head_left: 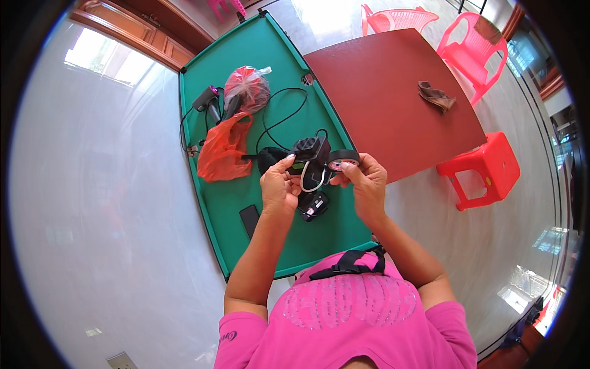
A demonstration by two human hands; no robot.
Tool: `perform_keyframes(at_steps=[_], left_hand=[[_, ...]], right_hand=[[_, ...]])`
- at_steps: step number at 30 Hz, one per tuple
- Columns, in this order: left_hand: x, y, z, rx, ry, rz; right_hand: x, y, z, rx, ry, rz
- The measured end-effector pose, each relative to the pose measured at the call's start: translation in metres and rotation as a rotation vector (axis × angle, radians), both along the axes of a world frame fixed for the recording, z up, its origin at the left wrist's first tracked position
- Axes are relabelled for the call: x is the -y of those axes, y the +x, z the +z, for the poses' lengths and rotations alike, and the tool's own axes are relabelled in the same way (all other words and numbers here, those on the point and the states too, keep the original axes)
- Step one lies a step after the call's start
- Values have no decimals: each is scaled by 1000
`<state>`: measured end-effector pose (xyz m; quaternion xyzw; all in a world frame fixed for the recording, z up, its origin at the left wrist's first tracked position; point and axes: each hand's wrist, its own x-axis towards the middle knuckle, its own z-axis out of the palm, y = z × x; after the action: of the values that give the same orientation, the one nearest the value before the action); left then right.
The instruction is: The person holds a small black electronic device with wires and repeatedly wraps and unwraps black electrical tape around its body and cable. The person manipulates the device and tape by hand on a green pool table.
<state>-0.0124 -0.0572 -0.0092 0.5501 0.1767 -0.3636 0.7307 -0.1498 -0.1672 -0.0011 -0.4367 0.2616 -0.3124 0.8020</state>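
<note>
Head view: the left hand (281, 184) grips a black box (311, 154), while the right hand (365, 181) pinches a roll of tape (345, 154) just beside it, over the green desk (326, 246) near its right edge. A phone (250, 220) lies toward the near left corner; an orange bag (218, 150) sits along the left edge.

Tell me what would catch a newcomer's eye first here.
First, the bright green-topped table across the middle, with a dark red table to its right. Over the green one, the left hand holds a black device and the right hand a roll of black tape. A red stool stands at right.
</note>
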Motion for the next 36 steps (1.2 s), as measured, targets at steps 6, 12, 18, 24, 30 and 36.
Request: perform_keyframes(at_steps=[6, 12, 18, 24, 30, 36], left_hand=[[9, -8, 11, 59, 29, 83], [9, -11, 5, 265, 9, 139], [17, -20, 13, 462, 83, 148], [25, -21, 11, 655, 163, 148], [27, -9, 11, 519, 174, 129], [34, 9, 4, 445, 148, 122]], right_hand=[[0, -3, -4, -3, -8, -5], [0, -5, -13, -28, -30, -5], [-2, -5, -25, -70, -43, 9], [-3, -2, -26, -81, -45, 0], [0, 3, -23, -61, -28, -37], [4, 14, -20, -33, -28, -46]])
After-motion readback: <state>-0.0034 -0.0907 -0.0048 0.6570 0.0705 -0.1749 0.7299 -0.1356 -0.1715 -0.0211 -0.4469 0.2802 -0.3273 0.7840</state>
